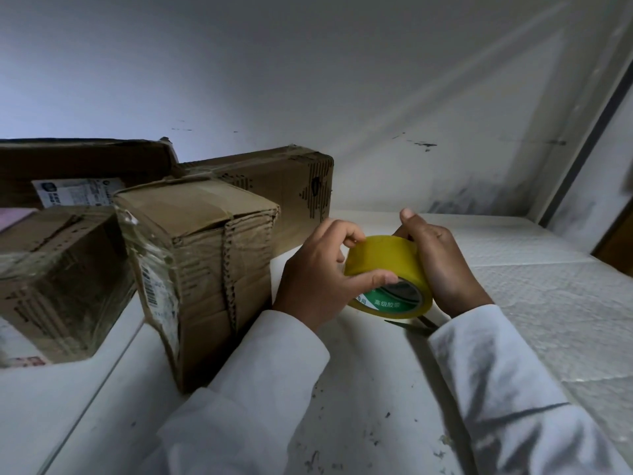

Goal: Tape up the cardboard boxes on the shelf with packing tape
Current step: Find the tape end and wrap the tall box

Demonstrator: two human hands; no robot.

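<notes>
yellow packing tape roll (385, 265) held above the white shelf (513, 286), a little toward 4 o'clock from frame centre, gripped by both hands. left hand (318, 275) curled round the roll's 9 o'clock side, thumb lying across the green-printed core face, fingertips pinching at the roll's upper edge. right hand (442, 265) wrapped round the 3 o'clock side, thumb raised at the top. white sleeves (513, 389) on both arms, running in from 6 o'clock. dark scissors blade (411, 324) poking out just below the roll, at the right wrist; cannot tell whether held or lying on the shelf.

at 9 o'clock of the hands, near cardboard box (205, 269) standing on the shelf, top flaps down, clear film and a barcode label on its left face. behind it toward 12 o'clock, long cardboard box (284, 186) against the wall (308, 80), tape glinting on its top edge. further toward 9 o'clock, small cardboard box (58, 275) wrapped in shiny clear tape, and beyond it flat cardboard box (78, 166) with a white shipping label.
</notes>
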